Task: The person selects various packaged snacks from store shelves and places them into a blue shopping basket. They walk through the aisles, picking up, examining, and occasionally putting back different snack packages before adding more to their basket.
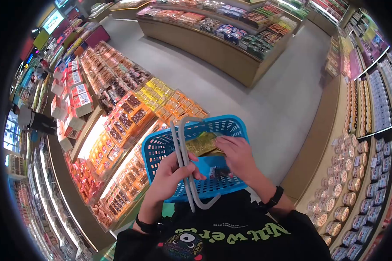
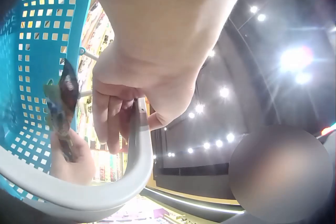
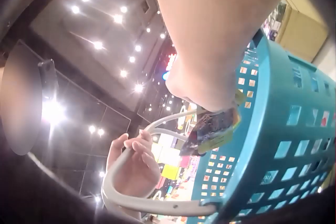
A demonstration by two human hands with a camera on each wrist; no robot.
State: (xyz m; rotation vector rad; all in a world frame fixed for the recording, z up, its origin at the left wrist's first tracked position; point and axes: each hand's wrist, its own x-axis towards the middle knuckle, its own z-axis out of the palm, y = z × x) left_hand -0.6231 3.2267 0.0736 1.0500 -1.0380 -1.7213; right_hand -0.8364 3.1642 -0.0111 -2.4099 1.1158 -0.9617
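Observation:
A blue plastic shopping basket (image 1: 243, 130) hangs before the person's body in the head view. The left hand (image 1: 170, 176) grips its two pale grey handles (image 1: 189, 185), which stand up together; the left wrist view shows fingers curled by the handle (image 2: 140, 153). Inside the basket's opening, the right hand (image 1: 237, 156) pinches a shiny gold-yellow snack packet (image 1: 200, 144) by its near end. From the right wrist, the packet (image 3: 210, 132) shows dark and yellow printed sides below the palm. A small dark packet (image 1: 220, 171) shows lower in the basket, below the right hand.
To the left, a lit sloping display (image 1: 128, 113) carries rows of packaged snacks, with red and white boxes (image 1: 80, 98) behind. Shelves of round tubs (image 1: 335, 187) stand at the right. A long display island (image 1: 204, 43) lies ahead across the grey floor (image 1: 283, 104).

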